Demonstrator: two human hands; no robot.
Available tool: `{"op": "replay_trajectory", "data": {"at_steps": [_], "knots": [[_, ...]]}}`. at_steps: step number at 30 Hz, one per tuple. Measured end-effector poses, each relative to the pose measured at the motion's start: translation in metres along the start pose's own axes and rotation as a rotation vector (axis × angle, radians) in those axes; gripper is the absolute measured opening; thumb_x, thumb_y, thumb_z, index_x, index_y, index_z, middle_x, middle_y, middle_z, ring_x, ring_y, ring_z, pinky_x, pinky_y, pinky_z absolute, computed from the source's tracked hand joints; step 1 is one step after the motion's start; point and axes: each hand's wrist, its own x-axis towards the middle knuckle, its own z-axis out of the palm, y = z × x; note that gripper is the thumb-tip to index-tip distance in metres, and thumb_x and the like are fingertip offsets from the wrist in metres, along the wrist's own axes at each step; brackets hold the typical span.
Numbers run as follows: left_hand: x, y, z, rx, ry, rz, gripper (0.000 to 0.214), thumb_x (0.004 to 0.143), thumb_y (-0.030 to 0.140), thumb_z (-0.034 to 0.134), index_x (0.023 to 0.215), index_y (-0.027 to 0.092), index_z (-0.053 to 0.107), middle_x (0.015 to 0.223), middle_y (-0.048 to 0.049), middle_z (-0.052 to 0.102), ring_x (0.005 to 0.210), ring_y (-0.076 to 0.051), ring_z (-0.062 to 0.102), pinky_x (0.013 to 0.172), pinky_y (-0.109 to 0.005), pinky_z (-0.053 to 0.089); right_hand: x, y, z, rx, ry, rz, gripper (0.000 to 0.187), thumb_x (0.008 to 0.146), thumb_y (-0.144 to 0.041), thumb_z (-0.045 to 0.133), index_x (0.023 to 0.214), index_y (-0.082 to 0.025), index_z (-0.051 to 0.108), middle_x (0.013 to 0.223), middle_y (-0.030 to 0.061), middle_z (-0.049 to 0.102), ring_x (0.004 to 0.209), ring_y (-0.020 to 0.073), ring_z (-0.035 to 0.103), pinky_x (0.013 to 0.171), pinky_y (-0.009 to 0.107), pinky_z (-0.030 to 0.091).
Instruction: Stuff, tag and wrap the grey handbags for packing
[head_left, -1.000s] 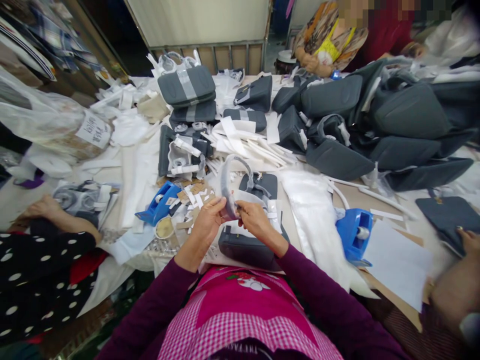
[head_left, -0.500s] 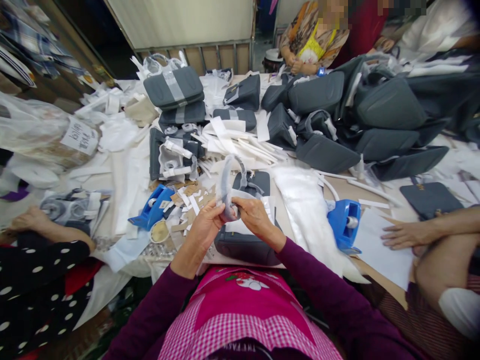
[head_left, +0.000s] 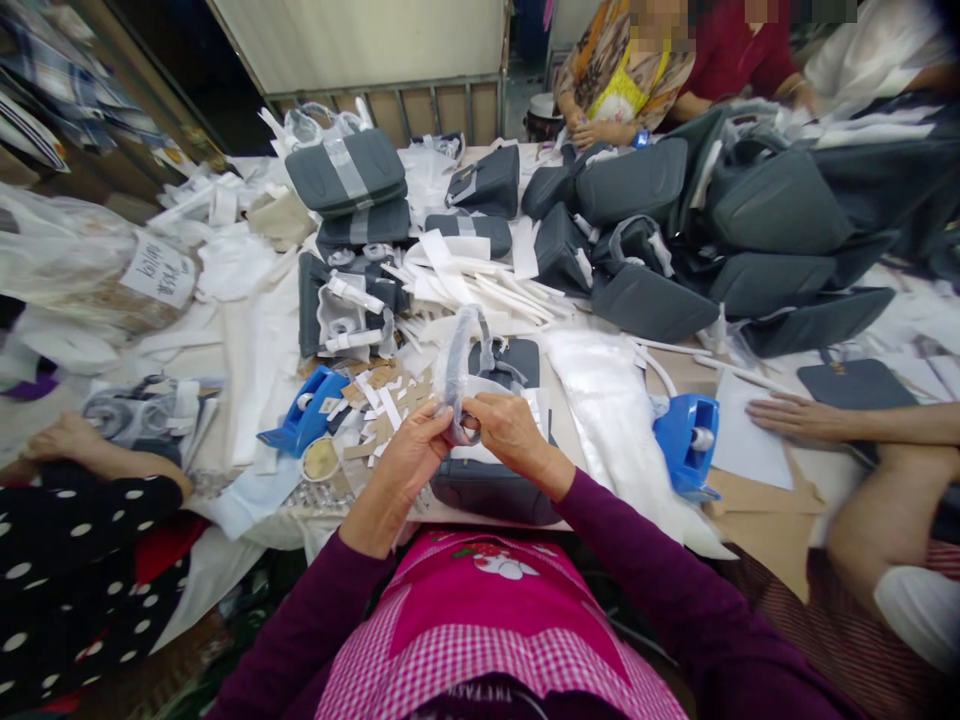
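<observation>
A dark grey handbag [head_left: 487,490] lies on the table right in front of me. Its curved handle [head_left: 454,375], covered in clear plastic wrap, rises above the bag. My left hand [head_left: 416,445] grips the lower left end of this handle between thumb and fingers. On the other side, my right hand [head_left: 514,430] pinches the same handle near its end, fingers curled. Both hands partly hide the handle's end and the bag's opening. The bag's flap [head_left: 517,362] spreads out behind my right hand.
Blue tape dispensers stand left [head_left: 306,410] and right [head_left: 688,445] of the bag. White foam sheets [head_left: 600,420] and paper scraps [head_left: 379,400] lie around. Grey bags [head_left: 345,175] are piled behind, more at right. A co-worker's hand [head_left: 795,412] rests on white paper; other people sit around.
My hands stay on the handle with only slight shifts. At right, the co-worker's hand has moved up and away from me across the white paper, which has shifted too.
</observation>
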Motion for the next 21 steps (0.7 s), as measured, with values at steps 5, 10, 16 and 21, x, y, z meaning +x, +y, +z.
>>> {"op": "replay_trajectory", "data": {"at_steps": [5,10,16,21], "knots": [[-0.001,0.002,0.009,0.055,0.0,0.069,0.022,0.072,0.019,0.074,0.091,0.011,0.068,0.071,-0.0035,0.068,0.06,-0.011,0.06,0.059,-0.02,0.048,0.001,-0.002,-0.002,0.239,0.144,0.101,0.018,0.088,-0.013,0.044,0.096,-0.017,0.06,0.074,0.0022,0.061,0.07,0.0165,0.054,0.064,0.027,0.035],[0.001,-0.01,0.013,0.142,0.159,0.3,0.025,0.076,0.022,0.069,0.1,0.016,0.064,0.075,-0.0011,0.068,0.065,-0.011,0.06,0.062,-0.021,0.046,-0.012,-0.015,-0.006,0.614,0.425,0.444,0.013,0.085,-0.027,0.059,0.093,-0.02,0.065,0.079,0.0001,0.055,0.072,0.0142,0.051,0.068,0.026,0.04],[-0.001,-0.041,0.022,0.325,0.22,0.343,0.027,0.079,0.024,0.069,0.105,0.019,0.064,0.103,-0.0028,0.069,0.101,-0.019,0.061,0.092,-0.027,0.045,-0.014,-0.03,0.008,0.828,0.48,0.642,0.019,0.077,-0.031,0.065,0.064,-0.018,0.059,0.065,-0.0043,0.043,0.062,0.0118,0.041,0.059,0.027,0.033],[-0.004,-0.042,0.023,0.283,0.232,0.274,0.027,0.084,0.027,0.064,0.11,0.019,0.063,0.116,-0.0069,0.064,0.121,-0.022,0.052,0.099,-0.031,0.043,-0.014,-0.025,0.01,0.8,0.587,0.556,0.021,0.079,-0.025,0.062,0.061,-0.019,0.053,0.067,-0.0037,0.041,0.066,0.013,0.042,0.062,0.027,0.034]]}}
